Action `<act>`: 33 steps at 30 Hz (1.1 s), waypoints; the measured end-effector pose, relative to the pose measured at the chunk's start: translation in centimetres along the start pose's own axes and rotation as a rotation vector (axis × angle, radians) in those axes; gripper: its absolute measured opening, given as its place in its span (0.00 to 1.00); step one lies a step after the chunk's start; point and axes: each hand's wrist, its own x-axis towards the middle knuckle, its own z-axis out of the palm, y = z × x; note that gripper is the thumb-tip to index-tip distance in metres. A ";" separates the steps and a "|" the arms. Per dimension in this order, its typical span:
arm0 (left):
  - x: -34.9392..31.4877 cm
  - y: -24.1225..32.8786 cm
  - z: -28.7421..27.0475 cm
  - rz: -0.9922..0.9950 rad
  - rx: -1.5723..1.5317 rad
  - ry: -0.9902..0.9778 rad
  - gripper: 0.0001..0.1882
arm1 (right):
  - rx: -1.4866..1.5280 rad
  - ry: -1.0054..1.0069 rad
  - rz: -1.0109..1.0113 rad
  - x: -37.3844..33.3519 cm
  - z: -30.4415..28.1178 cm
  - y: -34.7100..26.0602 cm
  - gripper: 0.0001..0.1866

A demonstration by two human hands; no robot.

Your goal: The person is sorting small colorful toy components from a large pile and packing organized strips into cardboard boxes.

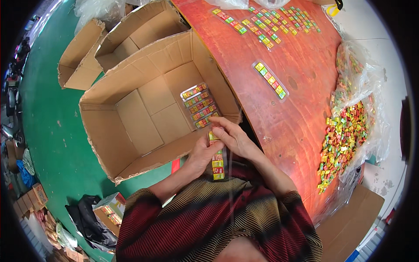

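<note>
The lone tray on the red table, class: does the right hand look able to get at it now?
Probably yes: nothing covers the lone tray on the table, though the right hand is busy at another tray.

Can see green floor (48, 126) left of the red table (305, 78) and pale floor (386, 170) right of it. Left of the table's far end, see a small brown box (80, 52), a bigger brown box (139, 37) and a clear plastic bag (100, 11). Well left of the table, see a blue bundle (26, 174) and a soft black thing (89, 218). By its far right corner, see a yellow and black thing (333, 10). By its near right corner, see brown cardboard (355, 222).
</note>
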 end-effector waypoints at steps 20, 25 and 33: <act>0.2 2.3 -3.3 0.005 0.242 0.028 0.22 | 0.647 0.402 -0.051 3.3 4.2 2.1 0.18; 0.1 2.2 -3.8 0.058 0.174 0.059 0.22 | 0.524 0.437 -0.077 4.0 5.9 2.1 0.25; 2.5 1.8 -5.2 0.091 0.098 0.092 0.19 | 0.522 0.368 -0.093 4.9 5.2 0.7 0.31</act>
